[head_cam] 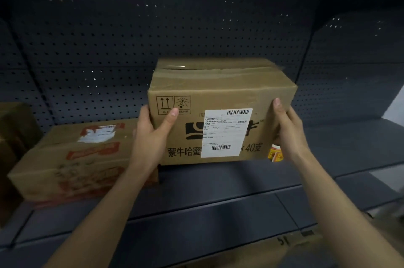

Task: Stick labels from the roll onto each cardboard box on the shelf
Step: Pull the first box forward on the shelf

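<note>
A brown cardboard box (220,93) with black print stands on the dark shelf (218,197), a white barcode label (225,132) stuck on its front face. My left hand (150,134) grips the box's left front edge, thumb on the front and fingers round the side. My right hand (288,128) holds the right front edge, thumb up along the corner. A small yellow-and-red printed object (276,153) shows just below my right hand; I cannot tell what it is. No label roll is in view.
A flatter cardboard box (72,158) with red print and a torn label lies on the shelf to the left. Another brown box (13,128) stands at the far left edge. A perforated dark back panel (153,27) closes the shelf. Cardboard (262,250) shows on the level below.
</note>
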Motion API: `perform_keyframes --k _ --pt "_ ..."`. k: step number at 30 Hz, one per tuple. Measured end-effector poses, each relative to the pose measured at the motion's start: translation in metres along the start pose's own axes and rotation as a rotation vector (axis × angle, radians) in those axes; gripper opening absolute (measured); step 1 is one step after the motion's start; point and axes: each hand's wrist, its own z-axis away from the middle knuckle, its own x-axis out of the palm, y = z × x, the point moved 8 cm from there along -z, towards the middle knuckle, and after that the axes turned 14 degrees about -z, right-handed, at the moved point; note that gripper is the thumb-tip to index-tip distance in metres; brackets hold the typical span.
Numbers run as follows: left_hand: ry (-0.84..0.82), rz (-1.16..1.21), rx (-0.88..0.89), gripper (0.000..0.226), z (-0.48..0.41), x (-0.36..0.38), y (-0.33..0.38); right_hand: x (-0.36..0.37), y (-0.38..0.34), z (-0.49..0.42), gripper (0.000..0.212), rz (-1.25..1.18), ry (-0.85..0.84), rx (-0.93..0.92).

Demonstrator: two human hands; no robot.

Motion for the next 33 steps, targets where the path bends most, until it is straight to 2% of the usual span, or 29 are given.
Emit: perform_keyframes --k 4,8,11,15,22,33 --pt "0.033 -0.04 -0.012 0.044 0.003 0.033 0.003 -0.026 0.019 -0.031 0.053 -0.002 -0.055 0.045" --pt "0.003 0.013 -0.137 0.027 0.008 0.058 -0.027 -0.035 0.054 -0.053 0.048 0.031 -0.124 0.084" --pt "-0.005 0.049 -0.208 0.036 0.015 0.069 -0.051 -0.033 0.081 -0.056 0.039 0.036 -0.166 0.126" --pt "-0.024 0.034 -0.229 0.057 0.014 0.079 -0.071 -0.032 0.116 -0.065 0.048 0.039 -0.218 0.178" --pt "-0.087 -0.008 -0.202 0.059 -0.005 0.093 -0.087 -0.036 0.135 -0.071 0.076 0.056 -0.187 0.197" --pt "-0.096 -0.083 -0.168 0.052 -0.013 0.098 -0.099 -0.034 0.146 -0.076 0.071 -0.014 -0.191 0.228"
